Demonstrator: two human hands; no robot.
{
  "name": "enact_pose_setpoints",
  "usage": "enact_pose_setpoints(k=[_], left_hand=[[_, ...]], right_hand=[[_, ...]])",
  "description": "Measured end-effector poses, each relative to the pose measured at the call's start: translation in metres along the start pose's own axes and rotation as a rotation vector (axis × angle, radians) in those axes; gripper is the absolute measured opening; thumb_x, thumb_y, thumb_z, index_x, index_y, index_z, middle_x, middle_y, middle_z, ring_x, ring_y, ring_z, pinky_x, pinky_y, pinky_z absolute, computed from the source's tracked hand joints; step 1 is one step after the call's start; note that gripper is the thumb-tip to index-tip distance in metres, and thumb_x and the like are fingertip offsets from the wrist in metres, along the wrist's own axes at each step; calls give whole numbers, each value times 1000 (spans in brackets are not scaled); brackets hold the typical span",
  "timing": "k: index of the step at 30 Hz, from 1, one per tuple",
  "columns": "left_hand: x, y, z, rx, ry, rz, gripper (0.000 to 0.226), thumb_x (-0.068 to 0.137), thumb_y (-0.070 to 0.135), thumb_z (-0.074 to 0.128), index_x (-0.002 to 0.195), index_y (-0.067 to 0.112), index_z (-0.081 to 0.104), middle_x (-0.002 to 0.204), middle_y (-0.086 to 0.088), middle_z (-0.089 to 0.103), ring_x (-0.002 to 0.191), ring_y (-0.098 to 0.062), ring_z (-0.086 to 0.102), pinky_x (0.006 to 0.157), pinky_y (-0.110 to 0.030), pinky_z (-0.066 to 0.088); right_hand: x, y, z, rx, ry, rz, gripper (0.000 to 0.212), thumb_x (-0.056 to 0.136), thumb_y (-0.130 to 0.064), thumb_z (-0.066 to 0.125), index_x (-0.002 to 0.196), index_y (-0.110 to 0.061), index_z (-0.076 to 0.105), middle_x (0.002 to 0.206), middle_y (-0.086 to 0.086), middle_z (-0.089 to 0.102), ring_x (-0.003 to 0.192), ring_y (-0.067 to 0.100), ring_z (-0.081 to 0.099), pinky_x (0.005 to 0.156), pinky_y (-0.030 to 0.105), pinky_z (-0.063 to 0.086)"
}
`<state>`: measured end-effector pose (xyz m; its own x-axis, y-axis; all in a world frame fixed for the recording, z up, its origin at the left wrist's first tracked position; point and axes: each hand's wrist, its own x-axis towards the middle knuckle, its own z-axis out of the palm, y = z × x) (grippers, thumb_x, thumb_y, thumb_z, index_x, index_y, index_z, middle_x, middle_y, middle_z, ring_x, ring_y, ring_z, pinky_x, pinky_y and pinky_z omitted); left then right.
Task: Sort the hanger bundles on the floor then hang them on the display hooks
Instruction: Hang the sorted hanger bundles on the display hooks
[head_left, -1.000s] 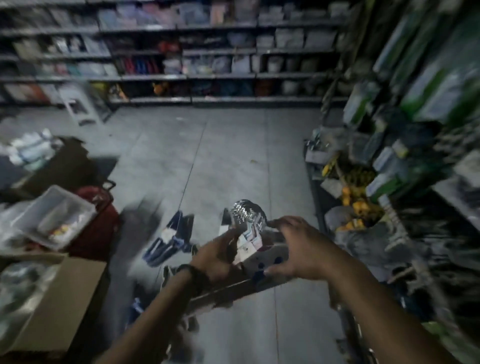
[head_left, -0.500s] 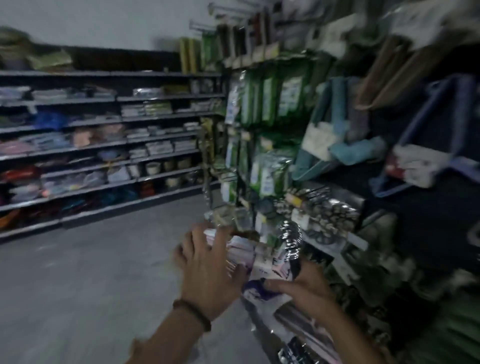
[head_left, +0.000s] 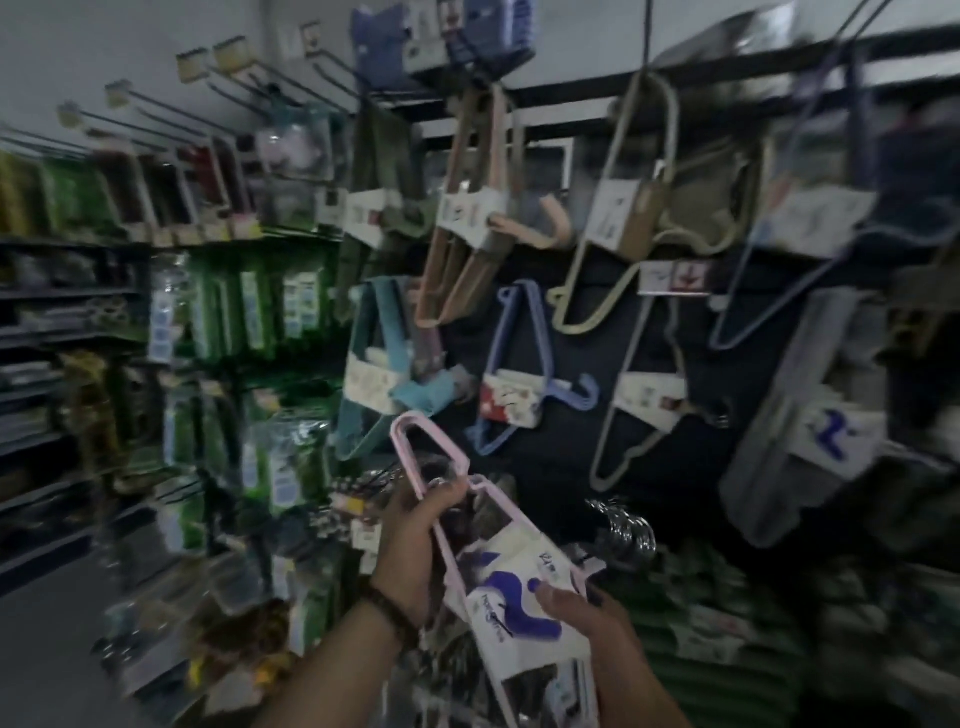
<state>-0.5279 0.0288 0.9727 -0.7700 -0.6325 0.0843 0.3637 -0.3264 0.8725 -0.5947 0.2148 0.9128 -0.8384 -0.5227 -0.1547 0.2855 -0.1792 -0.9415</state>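
Item: pink hanger bundle (head_left: 519, 618). Loc: near centre; held low 1 s ago, now raised toward far display hooks (head_left: 156, 106). L hand (head_left: 410, 540) gripping frame; R hand (head_left: 582, 618) pinching lower end. Prob. hanging step next.

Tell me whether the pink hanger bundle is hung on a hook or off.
Off: the left hand grips the pink hanger bundle, the right hand holds its label.

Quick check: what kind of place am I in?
Probably a household-goods shop aisle: packaged hanger bundles hang on a dark wall, empty display hooks jut out above, and stocked shelves run along the left.
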Motion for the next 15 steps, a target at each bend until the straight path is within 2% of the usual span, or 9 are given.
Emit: enact_pose_setpoints(k=[3,4,5,7,9,11,12,13,15], left_hand=[[3,-2,45,44,-51,42,55,64,20,87,108,-7,71,105,-37,70,86,-43,72,85,-57,56],[5,-4,56,42,-69,31,56,59,22,92,106,-4,73,102,-35,70,84,-43,70,85,-58,55],[7,-5,68,41,-85,19,61,55,27,96,106,0,75,103,-33,70,87,-43,69,86,-60,55],[12,-9,90,41,-113,24,68,50,37,97,107,7,77,108,-27,73,98,-44,70,93,-62,54],[15,-17,114,96,-149,76,61,55,38,94,107,12,78,108,-20,77,103,-41,72,96,-62,56],[13,-26,141,154,-195,119,49,63,32,92,107,16,78,103,-14,79,99,-35,75,89,-54,61],[11,-30,156,175,-217,123,47,65,30,91,108,17,77,101,-12,79,97,-33,76,86,-51,62],[8,-34,171,191,-244,122,48,64,32,91,108,17,76,100,-12,79,95,-33,76,84,-51,63],[3,-40,197,208,-292,133,55,59,37,91,107,16,76,100,-14,78,96,-36,76,86,-57,62]], right_hand=[[-1,-4,-23,12,-66,-29,60,55,-25,102,103,0,76,87,11,80,72,14,78,62,25,60],[-2,-1,-35,-34,-71,-78,50,65,-21,99,105,0,77,88,10,79,67,8,76,60,21,58],[-5,-4,-42,-92,-43,-89,48,71,-23,96,109,-1,76,94,8,78,69,4,74,64,18,57],[-20,-24,-57,-302,142,-80,71,59,-59,95,111,-17,74,114,-1,77,91,6,72,88,24,54],[-54,-49,-76,-710,239,-183,63,72,-74,73,116,-29,71,111,-14,75,104,6,70,97,26,52],[-75,-85,-89,-1002,444,-346,58,88,-73,51,117,-25,63,107,-10,72,107,8,68,91,26,53],[-88,-104,-93,-1115,561,-435,53,90,-72,46,115,-28,61,107,-10,71,105,9,69,87,26,53],[-88,-123,-89,-1272,657,-491,46,91,-71,46,112,-32,58,106,-10,71,102,9,70,81,26,54],[-84,-147,-89,-1354,717,-723,32,92,-63,49,107,-35,53,97,-9,69,89,12,70,69,28,52]])
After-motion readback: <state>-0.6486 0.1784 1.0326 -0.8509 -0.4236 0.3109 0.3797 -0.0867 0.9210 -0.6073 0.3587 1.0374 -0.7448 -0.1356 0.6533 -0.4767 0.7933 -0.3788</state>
